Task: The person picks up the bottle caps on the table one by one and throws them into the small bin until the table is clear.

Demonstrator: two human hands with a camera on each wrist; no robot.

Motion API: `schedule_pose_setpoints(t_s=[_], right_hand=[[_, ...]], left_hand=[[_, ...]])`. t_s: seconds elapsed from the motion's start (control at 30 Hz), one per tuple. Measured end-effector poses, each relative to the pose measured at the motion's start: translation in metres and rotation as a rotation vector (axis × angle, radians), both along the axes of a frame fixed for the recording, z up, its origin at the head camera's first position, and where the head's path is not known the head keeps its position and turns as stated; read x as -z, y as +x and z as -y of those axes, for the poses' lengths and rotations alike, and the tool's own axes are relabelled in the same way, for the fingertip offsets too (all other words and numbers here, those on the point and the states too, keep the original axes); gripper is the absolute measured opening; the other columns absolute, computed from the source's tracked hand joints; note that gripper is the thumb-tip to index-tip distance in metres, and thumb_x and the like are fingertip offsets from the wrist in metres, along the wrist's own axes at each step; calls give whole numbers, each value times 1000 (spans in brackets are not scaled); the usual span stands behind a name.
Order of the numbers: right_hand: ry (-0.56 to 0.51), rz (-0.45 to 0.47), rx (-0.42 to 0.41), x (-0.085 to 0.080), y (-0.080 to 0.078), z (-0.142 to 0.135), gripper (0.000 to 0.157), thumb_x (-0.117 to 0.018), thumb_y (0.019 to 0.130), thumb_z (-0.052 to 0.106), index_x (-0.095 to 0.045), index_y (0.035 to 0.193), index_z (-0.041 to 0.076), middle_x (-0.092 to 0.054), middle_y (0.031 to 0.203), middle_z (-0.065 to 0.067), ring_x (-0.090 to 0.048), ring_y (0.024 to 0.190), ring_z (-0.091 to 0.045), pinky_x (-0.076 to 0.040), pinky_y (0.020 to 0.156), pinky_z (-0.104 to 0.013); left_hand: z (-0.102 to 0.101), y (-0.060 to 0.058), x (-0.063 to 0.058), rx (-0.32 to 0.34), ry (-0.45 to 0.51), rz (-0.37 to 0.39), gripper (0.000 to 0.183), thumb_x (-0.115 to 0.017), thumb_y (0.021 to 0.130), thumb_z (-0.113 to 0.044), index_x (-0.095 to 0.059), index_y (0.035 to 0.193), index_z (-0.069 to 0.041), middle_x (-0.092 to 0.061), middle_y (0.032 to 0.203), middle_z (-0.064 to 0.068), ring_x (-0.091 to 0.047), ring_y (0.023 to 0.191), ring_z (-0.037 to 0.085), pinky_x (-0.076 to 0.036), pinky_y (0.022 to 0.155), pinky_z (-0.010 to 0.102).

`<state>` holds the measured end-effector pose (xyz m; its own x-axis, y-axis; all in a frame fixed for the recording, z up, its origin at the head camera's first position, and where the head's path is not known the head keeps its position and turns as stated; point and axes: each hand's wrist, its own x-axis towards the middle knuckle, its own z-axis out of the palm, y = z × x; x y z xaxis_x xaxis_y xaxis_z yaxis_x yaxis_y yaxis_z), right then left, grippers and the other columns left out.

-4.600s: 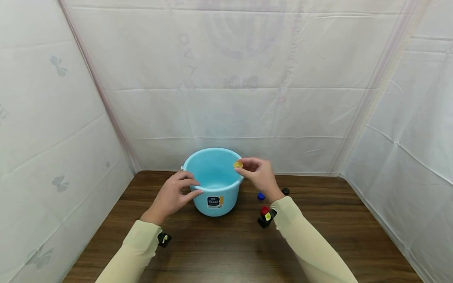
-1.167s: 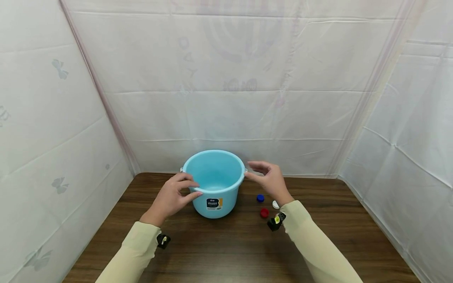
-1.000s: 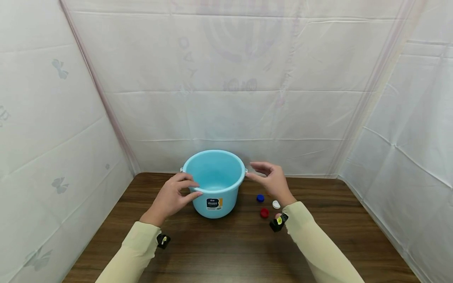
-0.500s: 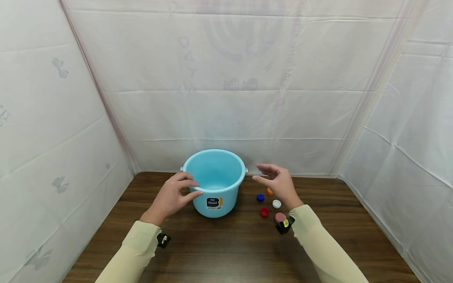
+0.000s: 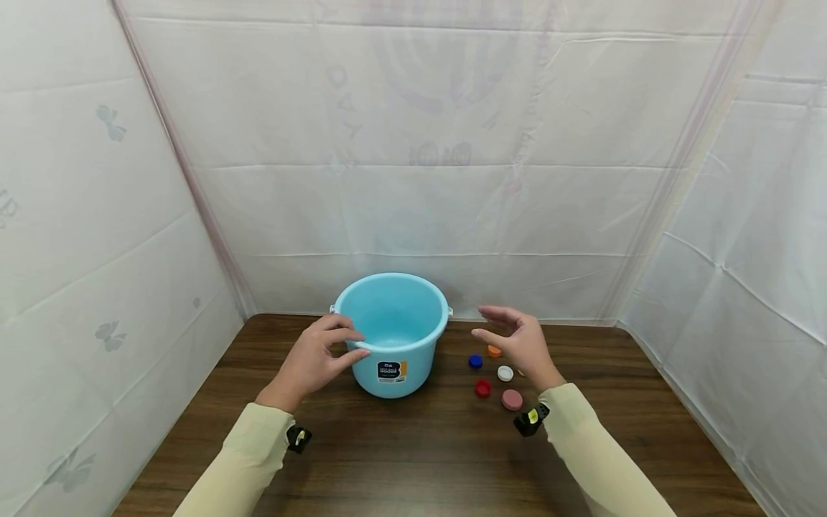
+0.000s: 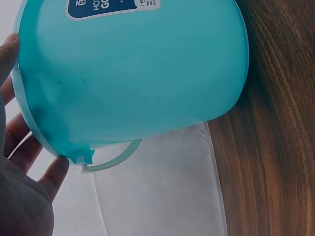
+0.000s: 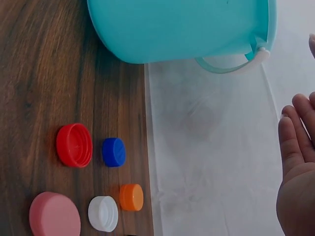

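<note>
A light blue bucket [image 5: 394, 366] with a dark label stands upright at the back of the table. My left hand [image 5: 321, 357] holds its near-left rim, thumb outside and fingers over the edge; the left wrist view shows the fingertips along the rim [image 6: 24, 108]. To the right of the bucket my right hand [image 5: 517, 341] hovers with fingers spread and nothing between them. Below it on the table lie bottle caps: blue [image 5: 475, 361], orange [image 5: 494, 351], white [image 5: 505, 373], red [image 5: 482, 388] and a larger pink lid [image 5: 512, 400].
The brown wooden table [image 5: 400, 459] is bounded at the back and sides by white sheeting [image 5: 420, 208]. A pale handle [image 7: 231, 66] hangs from the bucket's rim. In the right wrist view a dark bit shows at the bottom edge, beyond the white cap.
Earlier my right hand pinched a yellow cap over the bucket; the hand is now without it and has drawn away rightward, uncovering more caps. My left hand stays at the rim.
</note>
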<state>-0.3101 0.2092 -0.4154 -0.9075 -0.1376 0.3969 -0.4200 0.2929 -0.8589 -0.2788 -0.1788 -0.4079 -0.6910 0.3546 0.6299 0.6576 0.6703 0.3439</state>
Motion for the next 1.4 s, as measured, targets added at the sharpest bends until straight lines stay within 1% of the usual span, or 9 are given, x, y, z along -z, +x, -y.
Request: schedule_pose_setpoints(t_s=[0.13,0.33,0.47,0.67,0.8,0.93,1.07,1.27,1.4], right_hand=[[-7,5,-2,3,2,-4,45,-86,85,28,-72,126,17,-70,132,-3,-67,120,-22,-57,94,-21],[14,6,20,8,5,-8,45,-87,84,30,-72,125,17,-71,131,-4,-68,119,-18,-57,95,-21],[26,3,39,12,7,-10,48,-87,85,28,-71,127,11,-70,132,-9,-68,117,-14,-57,98,-27],[10,39,29,21,12,-12,49,-87,85,28,-70,129,14,-69,135,-7,-65,123,-22,-57,99,-29],[-1,66,16,29,14,-15,49,-86,85,29,-70,129,15,-68,136,-5,-62,129,-30,-54,99,-21],[-2,77,10,38,16,-20,47,-86,86,28,-71,128,15,-68,136,-5,-64,126,-23,-53,101,-19],[24,64,16,46,17,-25,43,-86,86,28,-72,126,20,-70,133,-3,-66,119,-12,-55,103,-30],[50,77,32,54,19,-31,46,-86,86,28,-72,127,14,-70,133,-10,-66,124,-25,-48,111,-54],[59,99,37,59,21,-33,48,-86,85,31,-72,127,13,-69,134,-13,-66,124,-25,-46,112,-57]], left_hand=[[0,0,0,-1,1,1,19,-89,81,-29,-81,96,-20,-66,105,-4,-60,99,14,-61,82,40],[1,0,1,-3,0,4,18,-88,81,-29,-81,96,-21,-66,105,-4,-60,98,13,-61,82,40],[0,0,0,-3,-1,4,18,-88,81,-30,-81,95,-21,-66,105,-4,-60,99,14,-61,82,40],[1,-1,1,-3,-4,-3,18,-88,81,-29,-81,95,-20,-66,105,-4,-61,99,14,-61,82,40],[1,-1,0,-6,-1,3,19,-89,80,-29,-81,95,-20,-66,105,-4,-61,100,14,-61,83,40],[0,-1,2,-6,0,5,19,-88,81,-30,-82,96,-20,-66,106,-4,-61,99,14,-61,83,40],[0,-2,2,-5,3,8,19,-88,81,-30,-82,96,-20,-66,105,-4,-60,99,14,-61,83,40],[0,-2,2,-3,0,-3,18,-88,81,-30,-81,95,-21,-66,105,-4,-60,99,14,-61,83,40],[0,-2,1,-3,4,2,19,-89,81,-30,-81,95,-20,-66,105,-4,-61,100,15,-61,84,41]])
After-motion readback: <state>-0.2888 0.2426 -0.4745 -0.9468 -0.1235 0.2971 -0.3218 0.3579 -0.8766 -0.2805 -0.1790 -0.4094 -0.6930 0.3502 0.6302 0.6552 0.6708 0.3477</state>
